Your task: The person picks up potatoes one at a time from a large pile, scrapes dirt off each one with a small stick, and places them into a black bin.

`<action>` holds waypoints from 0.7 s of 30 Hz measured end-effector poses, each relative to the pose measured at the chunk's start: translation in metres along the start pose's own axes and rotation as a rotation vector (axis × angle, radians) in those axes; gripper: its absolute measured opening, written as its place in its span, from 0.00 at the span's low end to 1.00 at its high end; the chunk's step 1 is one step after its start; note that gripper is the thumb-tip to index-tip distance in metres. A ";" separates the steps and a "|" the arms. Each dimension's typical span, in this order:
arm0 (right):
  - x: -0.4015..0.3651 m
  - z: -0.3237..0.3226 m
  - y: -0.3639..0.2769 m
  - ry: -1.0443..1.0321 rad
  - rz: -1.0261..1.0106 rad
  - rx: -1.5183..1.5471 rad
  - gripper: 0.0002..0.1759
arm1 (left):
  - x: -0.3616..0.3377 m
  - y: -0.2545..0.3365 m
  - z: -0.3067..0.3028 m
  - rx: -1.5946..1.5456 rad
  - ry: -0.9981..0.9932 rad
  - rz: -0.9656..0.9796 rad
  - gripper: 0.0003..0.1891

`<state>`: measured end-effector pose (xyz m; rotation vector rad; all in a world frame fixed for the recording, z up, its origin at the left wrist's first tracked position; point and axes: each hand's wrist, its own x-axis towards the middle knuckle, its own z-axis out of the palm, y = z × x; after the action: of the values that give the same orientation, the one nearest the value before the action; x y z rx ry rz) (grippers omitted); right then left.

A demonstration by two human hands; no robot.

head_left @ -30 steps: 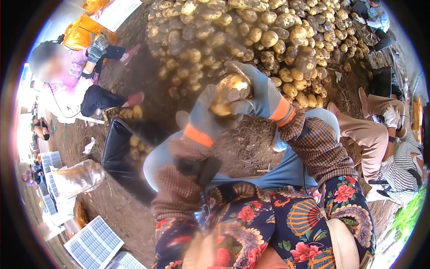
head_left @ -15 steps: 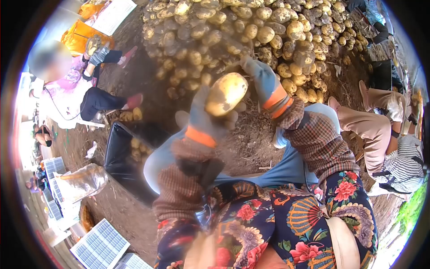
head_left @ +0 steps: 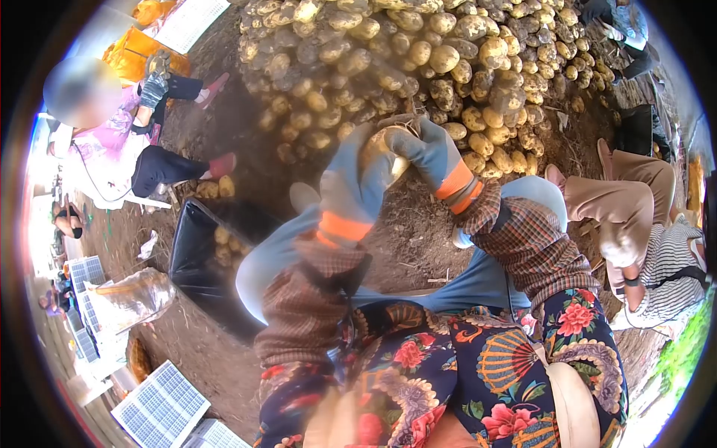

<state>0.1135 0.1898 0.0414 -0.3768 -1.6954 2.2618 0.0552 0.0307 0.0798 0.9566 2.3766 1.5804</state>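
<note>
Two gloved hands meet around a single potato (head_left: pixel 379 149), held up in front of the person's knees and just short of the big heap. The left hand (head_left: pixel 352 187), in a blue-grey glove with an orange cuff, wraps the potato from the near side, its fingers curled up over the skin. The right hand (head_left: pixel 432 153), gloved the same way, closes on it from the far side, so both hands are gripping it together.

Only a strip of the potato shows between the gloves. It is pale yellow-tan, smooth and rounded, with a dull dusting of earth and a brighter patch where the sun strikes it. It looks large against the hands, bigger than most in the pile of potatoes (head_left: pixel 418 60) that fills the ground beyond, all of them the same sandy yellow with darker soil marks.

Below the hands lies bare brown soil (head_left: pixel 407 239). To the left, a black crate (head_left: pixel 196 254) stands tilted, with a few potatoes inside. Further left sits a person in a pink top (head_left: pixel 112 142), and at the right edge another person in a striped top (head_left: pixel 672 261).
</note>
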 end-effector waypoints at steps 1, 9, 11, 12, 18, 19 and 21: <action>-0.001 0.002 -0.002 0.005 -0.002 0.010 0.27 | 0.000 0.000 0.001 -0.057 0.004 -0.052 0.23; -0.008 0.009 -0.025 -0.031 -0.118 -0.360 0.36 | 0.018 -0.048 -0.005 -0.659 0.023 -0.466 0.17; 0.001 0.005 -0.015 -0.009 -0.118 -0.151 0.31 | 0.017 -0.040 0.000 -0.642 0.025 -0.363 0.18; 0.004 0.003 -0.010 0.008 -0.117 -0.045 0.29 | 0.012 -0.018 0.000 -0.512 0.014 -0.254 0.19; -0.004 0.012 -0.029 0.068 -0.080 -0.307 0.27 | 0.005 -0.004 0.005 -0.213 0.084 -0.136 0.20; -0.005 0.012 -0.032 0.064 -0.077 -0.377 0.28 | 0.005 -0.003 0.005 -0.188 0.092 -0.201 0.19; -0.009 0.019 -0.034 0.058 -0.090 -0.356 0.29 | 0.009 -0.014 0.005 -0.349 0.128 -0.281 0.18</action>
<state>0.1168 0.1785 0.0794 -0.4262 -2.0414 1.8658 0.0441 0.0363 0.0677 0.4457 2.0902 1.8965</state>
